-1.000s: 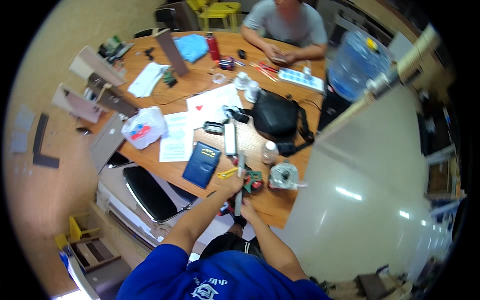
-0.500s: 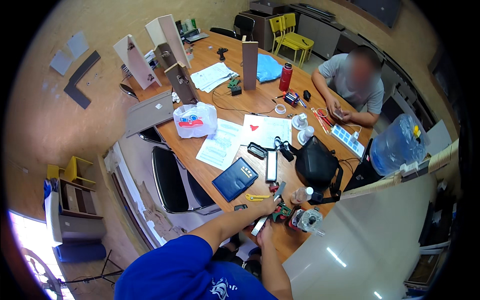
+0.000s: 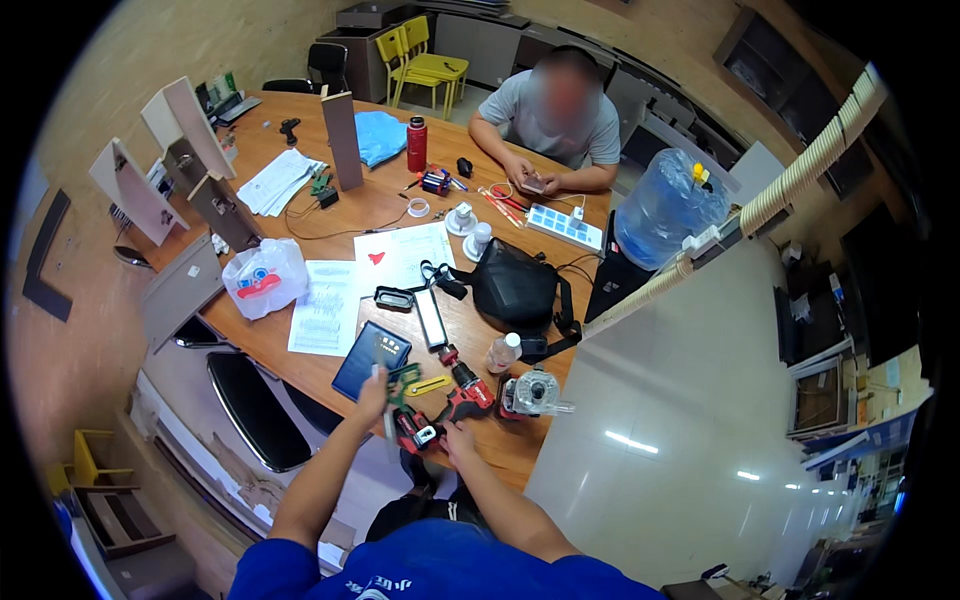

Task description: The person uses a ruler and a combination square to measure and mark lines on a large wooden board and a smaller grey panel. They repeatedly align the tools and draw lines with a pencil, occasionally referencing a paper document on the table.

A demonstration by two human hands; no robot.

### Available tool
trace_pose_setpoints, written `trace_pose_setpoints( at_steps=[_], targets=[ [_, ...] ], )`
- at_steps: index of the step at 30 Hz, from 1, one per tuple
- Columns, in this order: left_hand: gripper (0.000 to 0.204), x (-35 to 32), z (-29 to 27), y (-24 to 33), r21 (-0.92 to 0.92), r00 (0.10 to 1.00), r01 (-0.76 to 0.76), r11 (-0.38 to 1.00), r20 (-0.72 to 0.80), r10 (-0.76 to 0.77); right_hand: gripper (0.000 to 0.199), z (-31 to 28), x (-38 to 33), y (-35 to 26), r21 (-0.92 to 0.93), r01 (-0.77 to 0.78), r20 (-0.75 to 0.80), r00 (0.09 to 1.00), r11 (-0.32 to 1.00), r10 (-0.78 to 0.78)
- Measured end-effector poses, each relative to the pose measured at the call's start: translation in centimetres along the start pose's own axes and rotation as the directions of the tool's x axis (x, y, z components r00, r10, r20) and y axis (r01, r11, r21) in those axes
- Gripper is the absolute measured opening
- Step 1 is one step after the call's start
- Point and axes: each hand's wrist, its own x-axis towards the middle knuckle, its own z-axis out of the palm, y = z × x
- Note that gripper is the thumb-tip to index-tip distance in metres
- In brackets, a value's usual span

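Observation:
My left hand [image 3: 372, 390] is closed around a blurred tool with a silver metal bar and green parts [image 3: 404, 377], beside the dark blue notebook [image 3: 372, 358]. A red and black cordless drill [image 3: 468, 392] lies near the table's front edge, its chuck pointing away and its battery end toward me. At the drill's handle is my right hand [image 3: 459, 440], fingers curled against it and partly hidden. A yellow utility knife [image 3: 429, 385] rests between the notebook and the drill. To the drill's right stand a small clear bottle [image 3: 503, 352] and a clear plastic container [image 3: 537, 392].
Across the wooden table [image 3: 330, 345], a person in a grey shirt [image 3: 560, 120] holds a phone. A black bag [image 3: 515, 287], a power strip [image 3: 565, 228], papers [image 3: 323, 305] and a red flask [image 3: 417, 143] stand or lie on it. Upright boards are at left; a wrapped pole [image 3: 740, 225] rises at right.
My view has turned to the right. My left hand has moved left with the silver-barred tool, away from the drill, which now shows. My right hand is now at the drill's handle.

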Motion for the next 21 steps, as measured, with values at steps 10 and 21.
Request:
trace_pose_setpoints(
  at_steps=[10, 21],
  targets=[
    [0.053, -25.5, -22.0, -1.7, -0.551, 0.83, -0.258, 0.794, -0.546, -0.11, 0.022, -4.9, -8.9, 4.5, -0.101, 0.142, 0.151, 0.98, 0.985, -0.126],
    [0.05, -39.1, -36.4, -12.6, -0.629, 0.58, -0.529, 0.57, -0.758, -0.298, 0.016, 20.2, -14.8, 6.9, -0.327, 0.638, 0.79, 0.589, 0.697, -0.169]
  ],
)
